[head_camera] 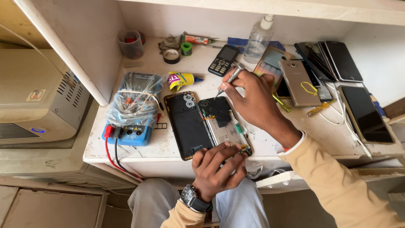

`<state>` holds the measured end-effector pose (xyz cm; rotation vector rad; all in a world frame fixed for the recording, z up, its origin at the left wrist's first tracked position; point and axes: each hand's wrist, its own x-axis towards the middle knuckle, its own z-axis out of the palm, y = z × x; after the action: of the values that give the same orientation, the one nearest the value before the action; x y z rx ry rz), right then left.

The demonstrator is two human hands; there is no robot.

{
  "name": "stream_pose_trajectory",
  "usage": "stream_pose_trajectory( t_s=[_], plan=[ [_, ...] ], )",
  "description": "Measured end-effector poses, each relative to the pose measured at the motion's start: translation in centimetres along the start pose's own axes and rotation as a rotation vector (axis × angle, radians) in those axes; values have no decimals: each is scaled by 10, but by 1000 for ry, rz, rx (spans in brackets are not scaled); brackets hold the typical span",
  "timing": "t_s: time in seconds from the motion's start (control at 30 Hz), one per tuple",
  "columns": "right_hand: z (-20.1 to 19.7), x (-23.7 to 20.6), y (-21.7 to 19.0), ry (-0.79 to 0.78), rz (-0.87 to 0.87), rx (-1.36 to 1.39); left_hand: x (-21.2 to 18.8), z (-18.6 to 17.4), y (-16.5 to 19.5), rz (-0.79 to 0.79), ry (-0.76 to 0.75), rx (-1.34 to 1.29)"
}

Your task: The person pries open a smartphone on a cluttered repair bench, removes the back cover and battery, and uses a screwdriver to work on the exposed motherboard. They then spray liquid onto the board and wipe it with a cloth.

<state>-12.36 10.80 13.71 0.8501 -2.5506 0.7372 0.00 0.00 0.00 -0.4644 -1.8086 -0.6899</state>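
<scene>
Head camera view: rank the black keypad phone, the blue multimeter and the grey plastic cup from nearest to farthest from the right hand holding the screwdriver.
From the right hand:
1. Black keypad phone, just above the hand, beside the screwdriver.
2. Blue multimeter, off to the left past the opened phone, wrapped in clear plastic.
3. Grey plastic cup, far back-left corner of the bench.
</scene>
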Motion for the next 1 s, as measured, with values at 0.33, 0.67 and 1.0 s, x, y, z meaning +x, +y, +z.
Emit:
stream_pose_trajectory(
  t_s=[0.33,0.67,1.0],
  plan=[
    [-9,12,0,-133,-93,-26,0,2,-1,-14,11,-12],
    [-7,30,16,-321,10,101,3,2,-2,-25,30,-27],
    [26,30,31,-72,-39,293,6,-2,-3,-21,17,-23]
  ],
)
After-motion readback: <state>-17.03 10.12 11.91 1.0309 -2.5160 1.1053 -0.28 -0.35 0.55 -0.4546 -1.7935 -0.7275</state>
